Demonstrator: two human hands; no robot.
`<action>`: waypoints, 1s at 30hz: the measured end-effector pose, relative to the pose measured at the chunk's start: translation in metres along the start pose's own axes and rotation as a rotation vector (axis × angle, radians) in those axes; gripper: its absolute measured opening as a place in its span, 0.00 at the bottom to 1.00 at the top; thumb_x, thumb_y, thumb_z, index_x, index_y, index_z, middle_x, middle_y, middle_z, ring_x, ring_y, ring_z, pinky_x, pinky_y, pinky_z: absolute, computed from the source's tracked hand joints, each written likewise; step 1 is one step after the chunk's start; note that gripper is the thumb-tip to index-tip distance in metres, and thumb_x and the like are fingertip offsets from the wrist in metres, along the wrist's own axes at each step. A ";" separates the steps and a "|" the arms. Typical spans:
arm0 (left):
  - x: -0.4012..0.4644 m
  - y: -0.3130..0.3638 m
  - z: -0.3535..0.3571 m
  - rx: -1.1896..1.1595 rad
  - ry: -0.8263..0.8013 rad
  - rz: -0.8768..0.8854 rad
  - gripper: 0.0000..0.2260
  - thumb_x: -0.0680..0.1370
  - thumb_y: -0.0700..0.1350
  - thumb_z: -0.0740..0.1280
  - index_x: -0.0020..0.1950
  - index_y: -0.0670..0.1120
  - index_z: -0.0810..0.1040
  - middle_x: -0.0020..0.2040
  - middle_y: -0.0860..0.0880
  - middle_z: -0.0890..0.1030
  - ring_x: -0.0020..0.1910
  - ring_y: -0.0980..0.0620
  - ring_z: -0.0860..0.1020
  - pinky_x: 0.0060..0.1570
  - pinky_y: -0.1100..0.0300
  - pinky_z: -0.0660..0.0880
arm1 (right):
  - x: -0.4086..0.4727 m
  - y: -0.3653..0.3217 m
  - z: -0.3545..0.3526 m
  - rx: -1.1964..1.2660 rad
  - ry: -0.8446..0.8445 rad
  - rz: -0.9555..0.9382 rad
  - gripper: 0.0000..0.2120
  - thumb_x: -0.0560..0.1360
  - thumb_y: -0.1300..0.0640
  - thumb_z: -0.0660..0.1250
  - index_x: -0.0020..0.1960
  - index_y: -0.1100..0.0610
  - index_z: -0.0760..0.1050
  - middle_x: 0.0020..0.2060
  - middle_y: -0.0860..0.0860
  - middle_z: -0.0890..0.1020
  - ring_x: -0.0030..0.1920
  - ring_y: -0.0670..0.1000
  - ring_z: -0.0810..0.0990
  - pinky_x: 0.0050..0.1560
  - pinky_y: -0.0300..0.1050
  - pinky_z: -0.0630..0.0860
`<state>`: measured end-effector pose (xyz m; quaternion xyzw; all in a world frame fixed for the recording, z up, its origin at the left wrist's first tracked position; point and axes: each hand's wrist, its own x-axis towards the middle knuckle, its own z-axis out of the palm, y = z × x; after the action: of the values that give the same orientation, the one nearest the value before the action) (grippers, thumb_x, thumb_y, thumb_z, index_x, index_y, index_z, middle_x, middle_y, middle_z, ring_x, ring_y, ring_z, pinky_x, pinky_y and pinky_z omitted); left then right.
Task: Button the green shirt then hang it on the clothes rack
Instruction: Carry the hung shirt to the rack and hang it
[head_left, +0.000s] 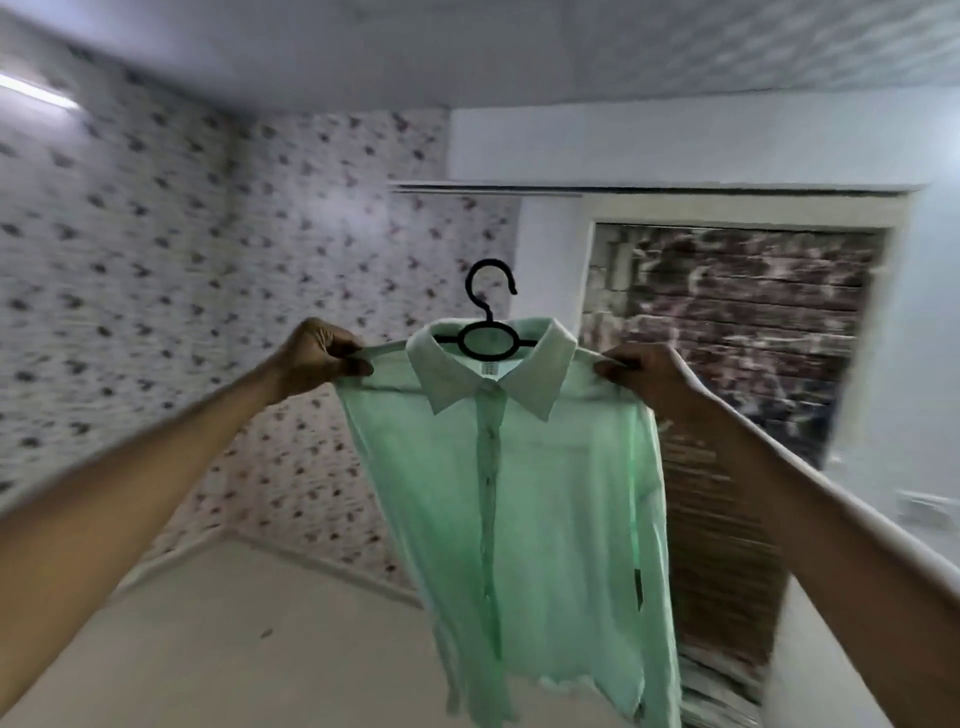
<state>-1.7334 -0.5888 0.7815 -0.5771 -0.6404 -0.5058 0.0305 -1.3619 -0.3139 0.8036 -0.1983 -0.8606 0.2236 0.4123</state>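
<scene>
The green shirt (540, 499) hangs in the air in front of me on a black hanger (488, 332), whose hook sticks up above the collar. Its front placket looks closed from collar to hem. My left hand (319, 364) pinches the shirt's left shoulder. My right hand (641, 376) pinches the right shoulder. Both arms are stretched out at about head height. No clothes rack shows clearly in the blurred view.
A patterned wallpaper wall (156, 286) fills the left and centre. To the right is a doorway (748, 322) onto a brick wall, with a white ledge (571, 187) above it. Pale floor (234, 623) lies below.
</scene>
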 end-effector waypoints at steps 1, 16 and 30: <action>-0.009 -0.014 -0.022 0.045 0.032 -0.029 0.12 0.66 0.47 0.83 0.42 0.40 0.88 0.36 0.40 0.85 0.38 0.53 0.79 0.37 0.58 0.75 | 0.020 -0.006 0.031 0.030 -0.031 -0.036 0.06 0.76 0.57 0.74 0.47 0.60 0.85 0.36 0.51 0.79 0.36 0.39 0.72 0.38 0.42 0.69; -0.086 -0.221 -0.360 0.630 0.568 -0.532 0.14 0.69 0.40 0.81 0.52 0.37 0.86 0.43 0.43 0.86 0.39 0.53 0.81 0.42 0.63 0.79 | 0.296 -0.180 0.506 0.474 -0.589 -0.385 0.05 0.76 0.54 0.75 0.44 0.55 0.86 0.32 0.44 0.83 0.33 0.41 0.78 0.37 0.36 0.74; -0.160 -0.357 -0.595 0.718 0.857 -0.688 0.06 0.71 0.37 0.80 0.41 0.45 0.85 0.40 0.48 0.86 0.37 0.54 0.83 0.42 0.59 0.81 | 0.385 -0.385 0.861 0.697 -0.773 -0.524 0.07 0.75 0.51 0.76 0.45 0.54 0.86 0.36 0.52 0.86 0.34 0.45 0.80 0.38 0.40 0.78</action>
<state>-2.2792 -1.0451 0.7527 -0.0407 -0.8487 -0.4264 0.3100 -2.3336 -0.6179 0.7715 0.2647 -0.8445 0.4405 0.1506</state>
